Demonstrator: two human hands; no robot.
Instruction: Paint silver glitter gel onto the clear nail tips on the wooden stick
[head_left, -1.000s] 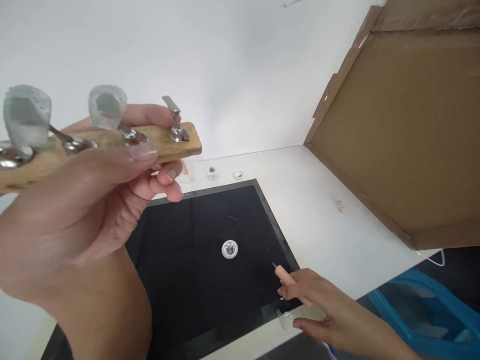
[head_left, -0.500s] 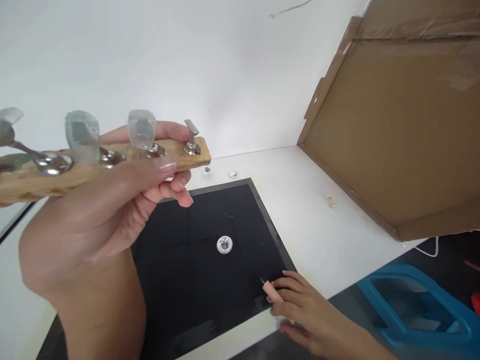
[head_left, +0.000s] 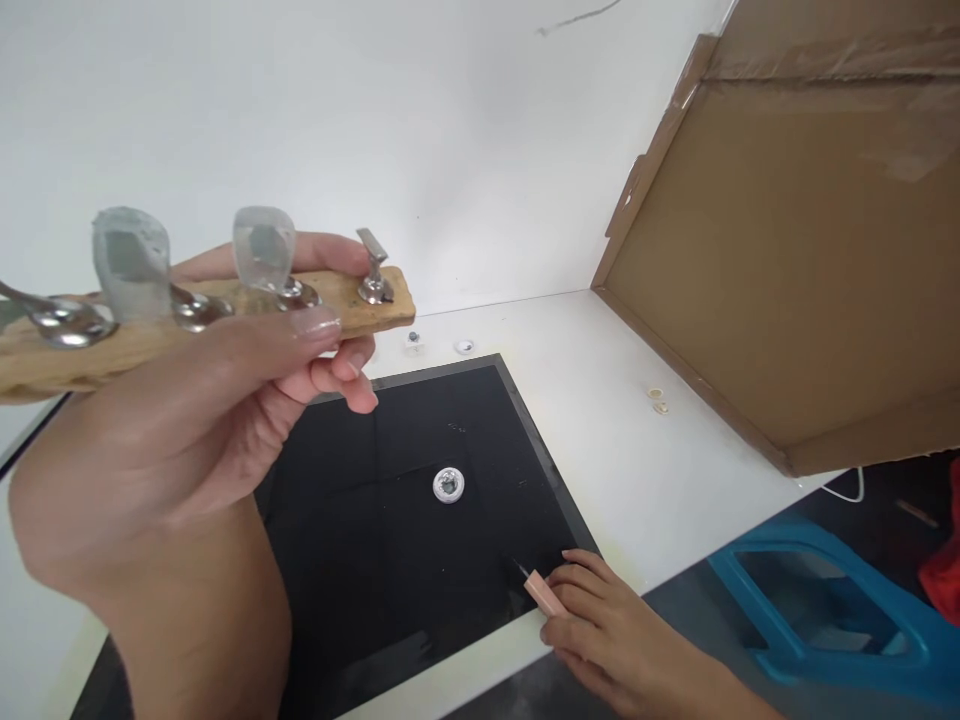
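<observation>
My left hand (head_left: 225, 400) is closed around a narrow wooden strip (head_left: 341, 312), thumb in front and fingers behind. Metal stands are fixed along the strip. Clear nail tips (head_left: 264, 246) stand on some of them, while the end stand (head_left: 373, 266) shows a bare flat metal top. Lower right, my right hand (head_left: 604, 625) pinches a fine brush (head_left: 543, 593) with a pink handle, its thin dark tip pointing up and left over the black panel (head_left: 375, 560). A small round white dish (head_left: 448, 485) with silvery contents sits on that panel, apart from both hands.
A large open cardboard box (head_left: 795, 260) stands on the white tabletop (head_left: 570, 400) at right. Two small beige pieces (head_left: 658, 400) lie near it. Small white items (head_left: 464, 347) sit behind the panel. A blue plastic stool (head_left: 817, 600) is below the table edge.
The wooden strip and my left hand have shifted slightly left in view. My right hand stays low at the panel's corner, with the brush turned a little.
</observation>
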